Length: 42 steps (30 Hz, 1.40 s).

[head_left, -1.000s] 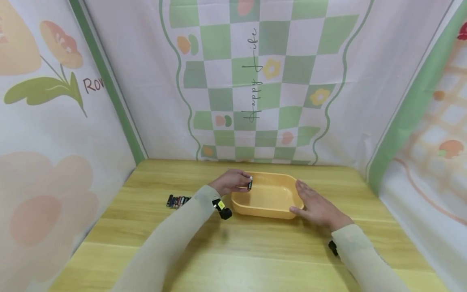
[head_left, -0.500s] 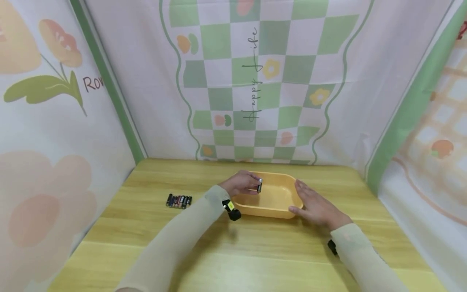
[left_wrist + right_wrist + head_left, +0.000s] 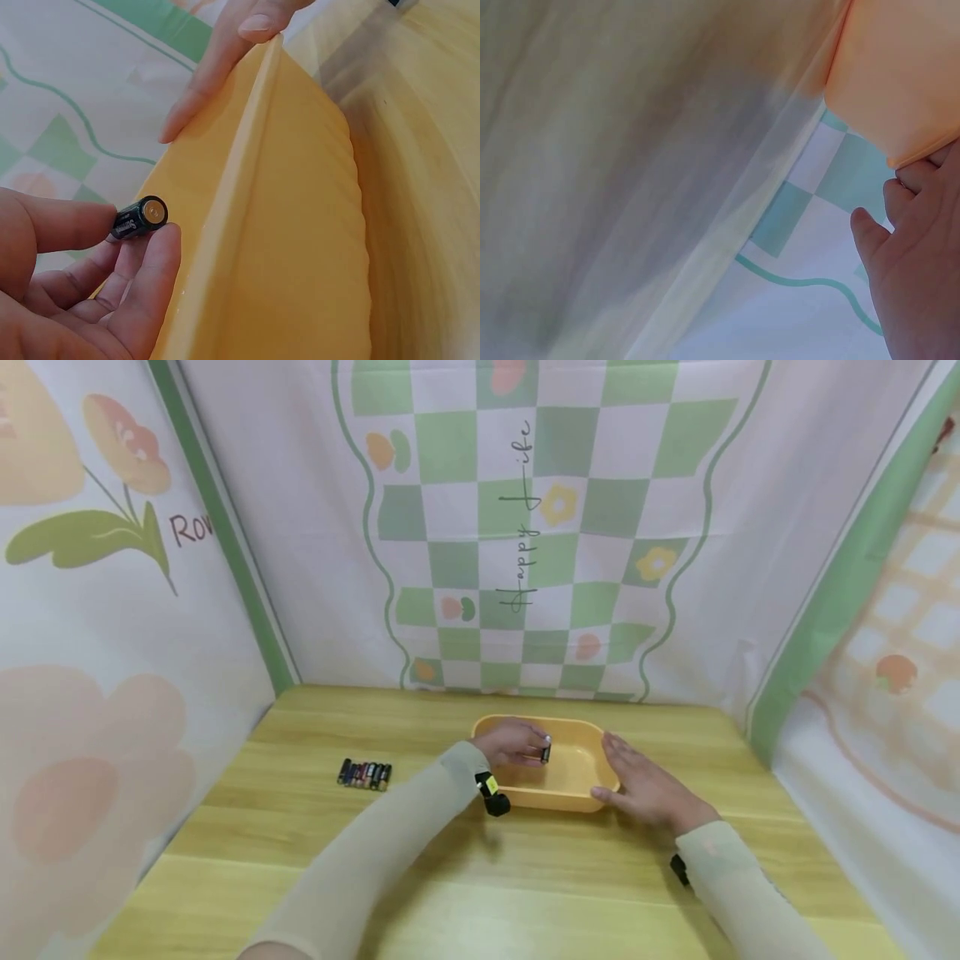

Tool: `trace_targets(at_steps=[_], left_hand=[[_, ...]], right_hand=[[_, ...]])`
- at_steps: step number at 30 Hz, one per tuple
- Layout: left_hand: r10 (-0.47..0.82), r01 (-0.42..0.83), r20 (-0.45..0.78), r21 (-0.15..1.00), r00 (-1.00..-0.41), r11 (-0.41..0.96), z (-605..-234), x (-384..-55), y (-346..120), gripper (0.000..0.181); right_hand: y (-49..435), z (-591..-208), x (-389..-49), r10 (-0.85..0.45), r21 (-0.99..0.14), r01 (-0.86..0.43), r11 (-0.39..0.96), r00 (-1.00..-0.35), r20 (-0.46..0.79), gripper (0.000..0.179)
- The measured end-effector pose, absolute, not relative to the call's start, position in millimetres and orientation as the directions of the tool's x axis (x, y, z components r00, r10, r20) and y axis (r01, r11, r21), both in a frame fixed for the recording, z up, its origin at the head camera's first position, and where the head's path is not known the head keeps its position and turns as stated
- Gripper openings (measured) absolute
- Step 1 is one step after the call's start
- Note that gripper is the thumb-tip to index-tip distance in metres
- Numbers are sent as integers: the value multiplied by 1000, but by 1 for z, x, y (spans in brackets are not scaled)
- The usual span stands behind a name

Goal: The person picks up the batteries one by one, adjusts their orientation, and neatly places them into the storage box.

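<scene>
One battery point(image 3: 546, 752) hung over tub point(image 3: 558, 801), pinched in fingers of left hand point(image 3: 513, 742); right hand point(image 3: 649, 787), fingers straight, thumb spread, touched tub's end, apparently steadying it. Other batteries point(image 3: 364, 774) lay in row on tabletop point(image 3: 600, 893), perhaps against rolling.

passage: tabletop point(image 3: 408, 727) behind batteries point(image 3: 364, 775) | barred: tub point(image 3: 551, 800) left half (left hand point(image 3: 512, 743)), right end (right hand point(image 3: 651, 783))

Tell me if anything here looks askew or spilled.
Nothing looks spilled: the batteries on the table lie in a row. Only the "Happy Life" lettering on the backdrop looks odd, running sideways.
</scene>
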State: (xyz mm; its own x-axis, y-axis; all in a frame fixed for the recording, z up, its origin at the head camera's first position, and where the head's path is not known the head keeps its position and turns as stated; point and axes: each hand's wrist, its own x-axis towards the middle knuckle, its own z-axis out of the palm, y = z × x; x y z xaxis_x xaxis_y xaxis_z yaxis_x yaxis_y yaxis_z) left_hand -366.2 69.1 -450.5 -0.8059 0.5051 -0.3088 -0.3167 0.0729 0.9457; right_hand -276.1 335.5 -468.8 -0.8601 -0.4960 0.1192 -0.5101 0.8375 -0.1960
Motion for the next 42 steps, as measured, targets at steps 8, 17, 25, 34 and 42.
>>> trace_targets(at_steps=[8,17,25,34,42], left_hand=[[491,-310,-302,948,-817,68,-455,-367,90,12],[449,-313,-326,944,-832,106,-462,-367,114,8],[427,-338,-346,936,-836,98,-466,-363,133,10],[375,-338,-363,932,-853,133,-474,-366,149,7],[260,-328,-377,921,-889,212,-484,-368,165,8]], right_hand=[[337,-471,-276,-488,-200,-500,842,-866,111,93],[336,-467,-277,-495,-195,-509,838,-860,119,92],[334,-466,-278,-506,-190,-519,834,-855,114,92],[335,-467,-277,-507,-173,-522,835,-853,125,93],[335,-466,-275,-501,-169,-513,841,-858,114,91]])
